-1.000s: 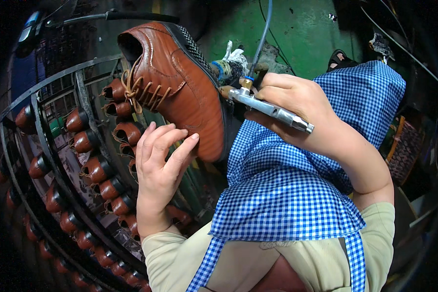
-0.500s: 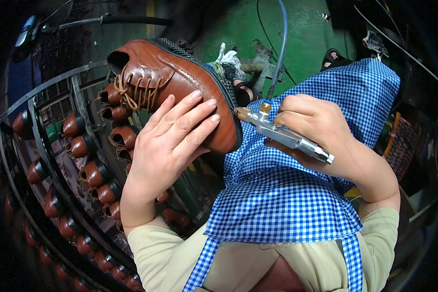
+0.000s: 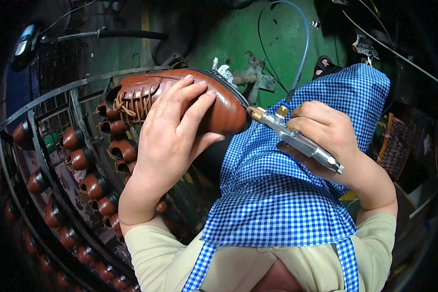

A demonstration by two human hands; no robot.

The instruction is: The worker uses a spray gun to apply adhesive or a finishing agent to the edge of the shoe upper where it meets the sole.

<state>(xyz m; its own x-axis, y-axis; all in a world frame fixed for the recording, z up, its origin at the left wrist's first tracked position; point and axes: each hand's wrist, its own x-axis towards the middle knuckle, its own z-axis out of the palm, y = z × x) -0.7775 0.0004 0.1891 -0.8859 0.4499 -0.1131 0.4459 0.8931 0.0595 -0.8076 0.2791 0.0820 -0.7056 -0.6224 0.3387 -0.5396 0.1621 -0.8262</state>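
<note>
Fingers of your left hand drape, bent and parted, over the brown shoe beneath them, apparently steadying it, grip unclear, while your right hand curls closed round the spray gun, nozzle ahead of its fingers, probably for aim near the toe.

Lays the bare left hand across a brown leather lace-up shoe. Grips a silver metal spray gun in the bare right hand, with its brass nozzle near the shoe's toe. Wears a blue-and-white checked apron.
</note>
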